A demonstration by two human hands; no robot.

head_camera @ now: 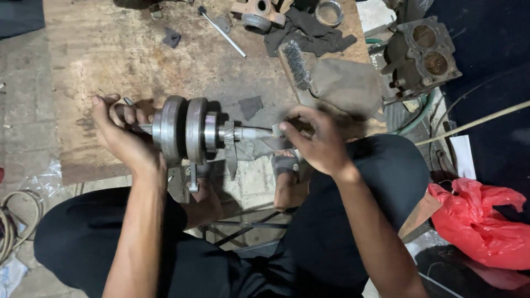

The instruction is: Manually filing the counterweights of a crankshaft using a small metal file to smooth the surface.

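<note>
Crankshaft lies level above your knees, over the plywood board. Your left hand clasps its left end, fingers curled round the shaft; your right hand pinches a small brush against its right tip.

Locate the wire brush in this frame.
The wire brush lies on the wooden board, upper centre-right of the head view, beside a grey cloth bundle, above the right hand.

Left hand grips crankshaft end; right hand pinches shaft tip.
</note>
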